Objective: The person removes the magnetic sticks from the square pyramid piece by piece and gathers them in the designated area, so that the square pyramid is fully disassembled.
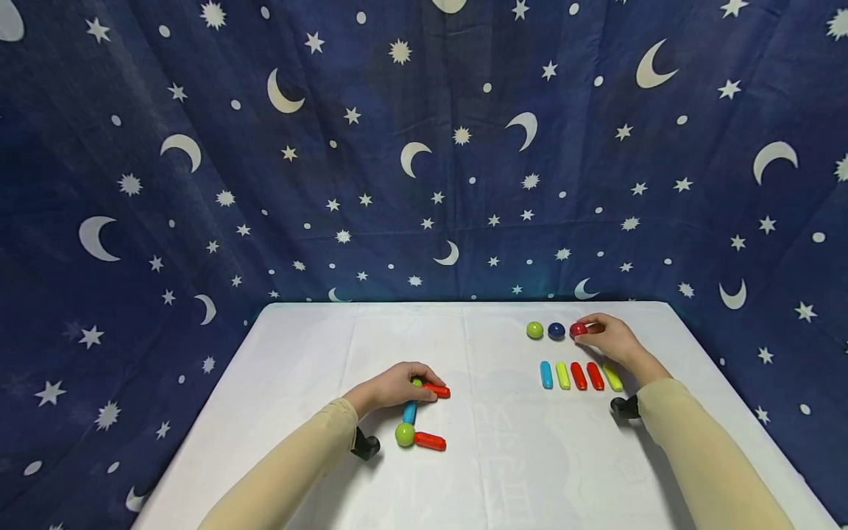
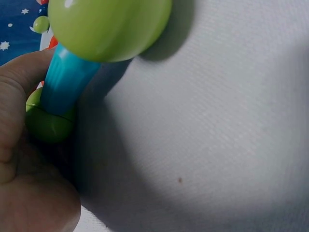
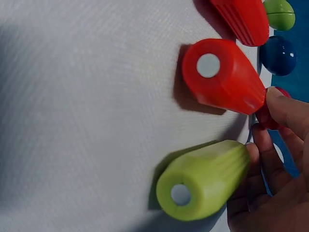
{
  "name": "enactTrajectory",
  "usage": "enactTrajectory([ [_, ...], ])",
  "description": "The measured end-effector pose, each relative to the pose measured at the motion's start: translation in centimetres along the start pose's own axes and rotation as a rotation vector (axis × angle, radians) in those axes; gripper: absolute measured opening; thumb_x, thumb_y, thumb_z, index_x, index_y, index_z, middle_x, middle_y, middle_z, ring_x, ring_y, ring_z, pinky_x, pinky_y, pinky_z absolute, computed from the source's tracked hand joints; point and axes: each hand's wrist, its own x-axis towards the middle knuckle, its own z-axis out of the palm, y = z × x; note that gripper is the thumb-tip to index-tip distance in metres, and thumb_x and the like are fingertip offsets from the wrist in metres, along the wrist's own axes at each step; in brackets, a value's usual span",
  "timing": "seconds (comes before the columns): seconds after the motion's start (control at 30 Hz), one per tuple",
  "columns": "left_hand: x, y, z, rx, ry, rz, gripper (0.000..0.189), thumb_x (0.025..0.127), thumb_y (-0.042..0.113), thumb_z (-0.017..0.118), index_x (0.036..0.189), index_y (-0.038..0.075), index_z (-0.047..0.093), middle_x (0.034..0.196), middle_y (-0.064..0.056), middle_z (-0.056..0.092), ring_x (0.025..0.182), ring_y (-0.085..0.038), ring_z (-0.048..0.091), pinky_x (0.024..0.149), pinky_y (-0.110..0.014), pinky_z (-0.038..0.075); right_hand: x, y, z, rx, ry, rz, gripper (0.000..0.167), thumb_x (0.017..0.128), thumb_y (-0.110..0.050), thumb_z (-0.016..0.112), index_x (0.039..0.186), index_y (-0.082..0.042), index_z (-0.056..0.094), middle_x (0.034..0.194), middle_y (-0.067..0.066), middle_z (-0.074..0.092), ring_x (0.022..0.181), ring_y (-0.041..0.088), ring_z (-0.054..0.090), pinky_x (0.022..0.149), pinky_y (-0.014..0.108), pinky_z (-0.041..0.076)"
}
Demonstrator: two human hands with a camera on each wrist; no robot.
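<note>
My left hand (image 1: 400,384) grips a joined piece of rods and balls at its far corner, around a green ball (image 2: 50,123) and a red rod (image 1: 440,391). A blue rod (image 1: 410,412) links that ball to a nearer green ball (image 1: 405,434), from which another red rod (image 1: 430,441) points right. At the table's back right my right hand (image 1: 611,338) pinches a red ball (image 1: 578,330) between thumb and fingers. Beside it sit a dark blue ball (image 1: 556,331) and a loose green ball (image 1: 534,330).
In front of the loose balls lies a row of rods: a blue rod (image 1: 546,375), a yellow-green rod (image 1: 563,375), two red rods (image 3: 222,75) and another yellow-green rod (image 3: 203,181). Rod ends show pale discs. A starry curtain (image 1: 371,147) hangs behind the white table (image 1: 517,456).
</note>
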Motion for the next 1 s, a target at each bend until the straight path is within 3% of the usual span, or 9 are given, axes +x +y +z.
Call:
enactTrajectory([
  [1.0,-0.01,-0.31,0.20,-0.014,0.009,0.004,0.019,0.092,0.024,0.079,0.111,0.024,0.076,0.109,0.010,0.068,0.102,-0.016,0.056,0.095,-0.040,0.043,-0.47,-0.64,0.03,0.024,-0.018,0.045,0.073,0.095,-0.026,0.074,0.151,0.004,0.038,0.135,0.034,0.047,0.115,0.045,0.048,0.104,0.056,0.045],
])
